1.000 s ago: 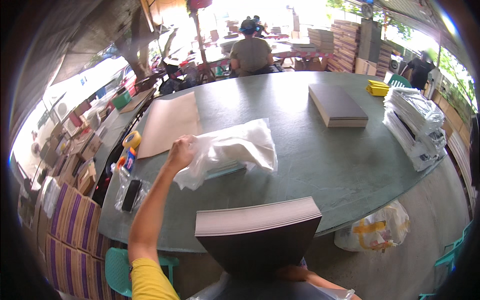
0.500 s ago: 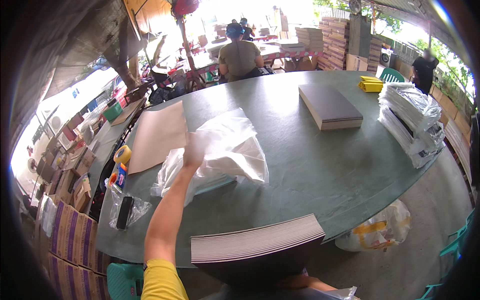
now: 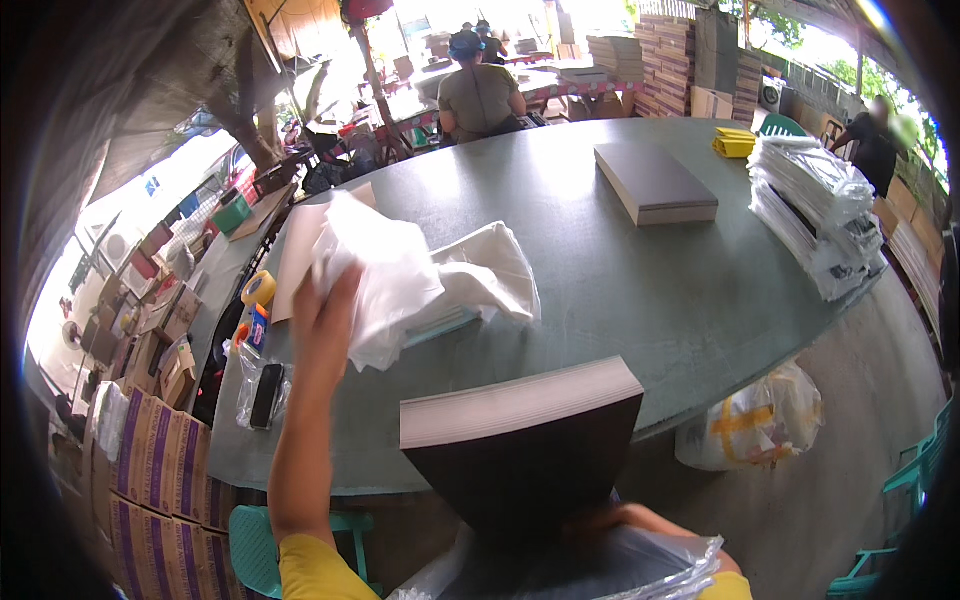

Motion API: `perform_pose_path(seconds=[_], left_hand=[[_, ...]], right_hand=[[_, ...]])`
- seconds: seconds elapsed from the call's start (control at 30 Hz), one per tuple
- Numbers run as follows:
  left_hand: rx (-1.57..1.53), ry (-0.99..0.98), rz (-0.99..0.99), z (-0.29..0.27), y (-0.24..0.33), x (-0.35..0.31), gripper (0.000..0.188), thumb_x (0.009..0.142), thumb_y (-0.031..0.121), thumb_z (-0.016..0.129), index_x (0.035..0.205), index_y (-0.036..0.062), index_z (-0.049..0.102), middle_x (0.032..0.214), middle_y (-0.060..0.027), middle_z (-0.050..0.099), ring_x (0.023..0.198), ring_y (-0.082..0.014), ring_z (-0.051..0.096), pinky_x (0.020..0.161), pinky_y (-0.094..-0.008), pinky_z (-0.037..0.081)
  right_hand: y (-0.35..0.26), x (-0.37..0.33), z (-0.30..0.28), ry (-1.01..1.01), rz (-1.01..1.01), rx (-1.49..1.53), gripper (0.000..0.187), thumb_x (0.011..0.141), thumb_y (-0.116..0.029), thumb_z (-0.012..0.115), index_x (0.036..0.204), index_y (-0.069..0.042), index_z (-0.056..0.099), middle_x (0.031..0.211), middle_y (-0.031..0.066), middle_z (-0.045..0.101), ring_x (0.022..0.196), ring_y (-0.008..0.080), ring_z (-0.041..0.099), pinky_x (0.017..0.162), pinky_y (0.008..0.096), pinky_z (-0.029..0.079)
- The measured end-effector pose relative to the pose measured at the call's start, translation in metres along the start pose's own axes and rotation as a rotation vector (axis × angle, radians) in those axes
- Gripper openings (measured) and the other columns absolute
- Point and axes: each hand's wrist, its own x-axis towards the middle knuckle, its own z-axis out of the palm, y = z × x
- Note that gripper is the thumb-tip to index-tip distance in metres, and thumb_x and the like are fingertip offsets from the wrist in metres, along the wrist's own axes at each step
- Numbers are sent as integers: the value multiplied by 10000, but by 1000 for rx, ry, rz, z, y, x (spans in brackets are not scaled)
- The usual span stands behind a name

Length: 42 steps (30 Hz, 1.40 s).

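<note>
The left hand [image 3: 325, 320] is gripping one crumpled, translucent white plastic sheet [image 3: 390, 280], which is spreading toward its two o'clock. The right hand [image 3: 605, 520] is touching one thick black-covered paper stack [image 3: 520, 460] at its eleven; I cannot tell whether it is clamping. From the left hand, on the grey-green counter [image 3: 580, 280], one yellow tape roll [image 3: 260, 286] is lying at nine, one black rectangular object [image 3: 266, 396] at seven.
</note>
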Motion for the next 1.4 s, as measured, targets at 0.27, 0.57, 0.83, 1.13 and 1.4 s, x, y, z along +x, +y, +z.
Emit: perform_pose_path(seconds=[0.27,0.57,0.83,1.13,1.4], left_hand=[[576,-964,340,-27,64,-170,283,669,43,543,950,67,515,650,-61,445,563,-216,501,496,-318,400],[379,-1033,56,-14,36,-179,357,736,295,595,987,44,552,878,-164,565,820,-320,545,702,-364,429],[333,-592,-39,3,26,-168,372,708,107,631,1040,55,472,779,-110,557,635,-197,551,559,-287,446],[374,-630,129,10,16,-171,486,696,92,628,1128,80,407,929,-122,553,688,-229,564,591,-317,457],[363,-797,-108,-16,21,-167,532,683,147,663,1146,71,411,949,-123,555,753,-205,575,618,-281,457]], right_hand=[[-114,-96,-27,79,-794,594,703,794,-564,377,1205,6,375,1157,132,459,1074,193,432,910,297,326],[-180,-122,-13,1204,-741,-147,250,645,-50,620,882,7,562,817,98,594,726,130,575,629,269,459],[-81,-115,-6,628,-385,77,483,641,-158,688,1056,12,508,999,134,558,921,177,522,818,303,401],[-204,-149,-20,1224,-542,-19,416,668,-269,696,905,49,572,854,145,605,737,190,605,653,268,480],[-200,-121,-39,1109,-616,-244,232,715,-210,639,764,12,593,593,99,577,541,143,558,499,302,420]])
